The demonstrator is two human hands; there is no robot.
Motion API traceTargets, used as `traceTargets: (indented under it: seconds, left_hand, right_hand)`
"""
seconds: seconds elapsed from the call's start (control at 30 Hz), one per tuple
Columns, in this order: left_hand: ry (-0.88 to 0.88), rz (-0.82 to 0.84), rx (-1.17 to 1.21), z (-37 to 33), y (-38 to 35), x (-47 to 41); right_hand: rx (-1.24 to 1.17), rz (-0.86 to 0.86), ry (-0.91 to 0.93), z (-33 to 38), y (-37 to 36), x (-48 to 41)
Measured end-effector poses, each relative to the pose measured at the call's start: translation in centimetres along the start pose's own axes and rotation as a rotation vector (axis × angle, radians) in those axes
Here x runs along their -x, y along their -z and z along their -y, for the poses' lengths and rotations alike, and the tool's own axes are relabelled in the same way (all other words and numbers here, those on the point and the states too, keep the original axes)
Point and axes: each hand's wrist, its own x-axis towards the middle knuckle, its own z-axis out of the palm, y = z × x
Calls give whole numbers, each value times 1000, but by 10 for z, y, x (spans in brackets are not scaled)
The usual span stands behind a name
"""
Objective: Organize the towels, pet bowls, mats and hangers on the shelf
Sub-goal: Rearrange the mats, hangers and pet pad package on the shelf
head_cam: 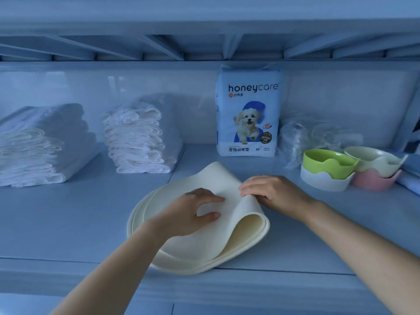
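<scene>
A cream mat (218,178) lies folded over on itself at the middle front of the shelf (79,219), above at least one more mat. My left hand (193,212) presses flat on the folded top layer. My right hand (270,192) pinches the mat's folded edge at the right. Two stacks of white folded towels stand at the left, the outer towel stack (38,144) and the inner towel stack (138,137). A green pet bowl (327,164) in a white base and a pale green pet bowl (375,160) on a pink one stand at the right.
A pack of pet training pads (247,114) stands upright against the back wall. Crumpled clear plastic wrap (302,135) lies behind the bowls. The upper shelf's ribbed underside (159,46) hangs low overhead. Light blue items (409,178) rest at the far right edge.
</scene>
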Motion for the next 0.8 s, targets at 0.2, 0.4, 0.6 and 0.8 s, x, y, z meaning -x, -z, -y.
traceTargets:
  seconds: [0.2, 0.4, 0.6, 0.8]
  left_hand:
    - [-26, 80, -42, -36, -23, -40]
    - [28, -25, -85, -37, -13, -48]
    - [218, -61, -204, -28, -7, -46]
    - [369, -43, -243, -1, -4, -46]
  right_hand:
    - [45, 162, -161, -29, 13, 47]
    - [-47, 121, -264, -44, 19, 29]
    - [-190, 121, -278, -52, 4, -8]
    - [-232, 215, -364, -59, -26, -37]
